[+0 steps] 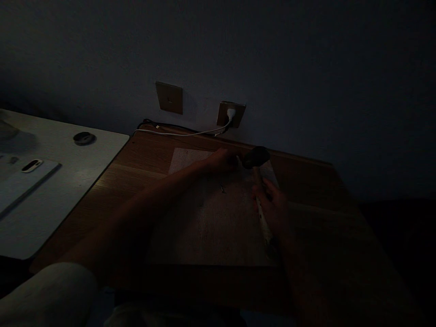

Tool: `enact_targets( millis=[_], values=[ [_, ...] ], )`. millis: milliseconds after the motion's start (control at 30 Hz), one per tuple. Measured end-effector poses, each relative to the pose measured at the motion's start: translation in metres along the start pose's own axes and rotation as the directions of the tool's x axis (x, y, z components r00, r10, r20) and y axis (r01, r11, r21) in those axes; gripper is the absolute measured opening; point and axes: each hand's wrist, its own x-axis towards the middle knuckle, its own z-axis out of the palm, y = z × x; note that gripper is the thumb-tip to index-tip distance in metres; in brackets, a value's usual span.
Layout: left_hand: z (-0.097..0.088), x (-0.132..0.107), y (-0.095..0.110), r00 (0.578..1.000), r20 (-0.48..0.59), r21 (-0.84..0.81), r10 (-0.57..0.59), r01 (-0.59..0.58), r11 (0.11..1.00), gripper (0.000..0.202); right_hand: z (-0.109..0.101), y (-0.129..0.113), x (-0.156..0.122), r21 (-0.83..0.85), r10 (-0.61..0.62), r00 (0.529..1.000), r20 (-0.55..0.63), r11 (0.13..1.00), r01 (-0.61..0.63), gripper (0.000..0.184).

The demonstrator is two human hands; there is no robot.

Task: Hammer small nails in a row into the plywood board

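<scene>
My right hand [270, 202] is wrapped round the pale handle of a hammer [257, 157], whose dark head points away from me over the far right part of a thin board [218, 227]. Just left of the hammer head, my left hand [223, 161] rests low over the board with its fingers drawn together. A small pale spot shows at those fingertips; in the dim light I cannot make out what they pinch. A small shiny nail or screw [222, 188] is on the board between my two hands.
Under the board is a wooden table [306, 227], pushed against a wall. A white table [78, 181] adjoins it at left, with a phone-like device [32, 165] and a round dark object [83, 138]. A white cable [177, 134] runs along the back to a wall socket [241, 113].
</scene>
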Motion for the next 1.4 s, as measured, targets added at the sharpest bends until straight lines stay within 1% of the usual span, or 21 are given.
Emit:
enact_targets(
  millis=[133,233,333,400,500,567,667,733,767,833,900,1000,1067,1133,1200,1267,1300,1400],
  values=[
    [-0.002,0.001,-0.001,1.0,-0.011,-0.02,-0.015,0.015,1.0,0.055,0.004,0.007,0.003,-0.027,-0.034,0.999,0.022,0.999,0.035,0.06],
    [-0.003,0.001,0.001,0.999,-0.047,-0.006,-0.018,0.018,1.0,0.059,0.004,0.012,0.005,-0.069,-0.035,0.997,0.069,0.997,0.04,0.062],
    [-0.003,0.001,0.003,0.998,-0.026,-0.013,-0.056,0.056,0.998,0.061,0.003,0.012,0.004,-0.078,-0.02,0.997,0.068,0.997,0.025,0.066],
    [-0.002,0.002,0.004,0.998,-0.006,-0.029,-0.064,0.064,0.998,0.058,0.003,0.01,0.003,-0.067,-0.022,0.998,0.06,0.997,0.026,0.067],
    [-0.007,0.004,0.006,1.0,0.016,-0.006,-0.015,0.015,1.0,0.045,0.005,0.008,0.001,-0.065,-0.025,0.997,0.07,0.997,0.03,0.064],
    [-0.021,0.005,0.007,0.998,0.06,0.074,0.021,-0.025,0.997,0.037,0.007,0.007,0.0,-0.058,-0.016,0.998,0.057,0.998,0.019,0.064],
    [-0.056,0.002,0.008,0.987,0.16,0.241,0.01,-0.049,0.969,0.03,0.009,0.009,-0.001,-0.029,-0.02,1.0,0.018,0.999,0.02,0.062],
    [-0.08,-0.003,0.01,0.964,0.26,0.312,-0.061,-0.024,0.95,0.033,0.009,0.01,-0.001,-0.011,-0.019,1.0,0.002,1.0,0.019,0.062],
    [-0.089,-0.005,0.013,0.953,0.285,0.346,-0.106,0.001,0.938,0.034,0.01,0.01,-0.001,-0.003,-0.014,1.0,-0.001,1.0,0.014,0.064],
    [-0.099,-0.011,0.021,0.937,0.307,0.402,-0.163,0.028,0.915,0.033,0.009,0.011,-0.001,-0.002,-0.003,1.0,-0.005,1.0,0.003,0.066],
    [-0.097,-0.018,0.03,0.928,0.316,0.453,-0.196,0.034,0.891,0.032,0.009,0.011,-0.001,-0.026,-0.002,1.0,-0.008,1.0,0.002,0.067],
    [-0.083,-0.029,0.043,0.89,0.355,0.498,-0.285,0.077,0.863,0.029,0.008,0.01,-0.002,-0.067,-0.028,1.0,-0.008,0.997,0.027,0.067],
    [-0.074,-0.037,0.046,0.876,0.348,0.464,-0.334,0.148,0.873,0.028,0.007,0.01,-0.002,-0.073,-0.051,0.999,-0.009,0.996,0.05,0.065],
    [-0.072,-0.043,0.046,0.884,0.314,0.405,-0.346,0.204,0.891,0.027,0.007,0.011,-0.004,-0.07,-0.062,0.998,-0.004,0.996,0.062,0.061],
    [-0.073,-0.044,0.043,0.902,0.29,0.388,-0.32,0.195,0.901,0.02,0.006,0.013,-0.004,-0.059,-0.057,0.998,-0.002,0.997,0.056,0.059],
    [-0.076,-0.039,0.039,0.924,0.281,0.404,-0.262,0.133,0.905,0.009,0.006,0.014,-0.005,-0.049,-0.046,0.999,-0.005,0.998,0.046,0.059],
    [-0.076,-0.034,0.037,0.933,0.277,0.401,-0.228,0.103,0.91,0.009,0.006,0.014,-0.005,-0.046,-0.042,0.999,-0.01,0.998,0.042,0.059],
    [-0.069,-0.017,0.027,0.952,0.273,0.331,-0.14,0.044,0.943,0.022,0.006,0.014,-0.005,-0.033,-0.026,0.999,-0.023,0.999,0.025,0.061]
  ],
)
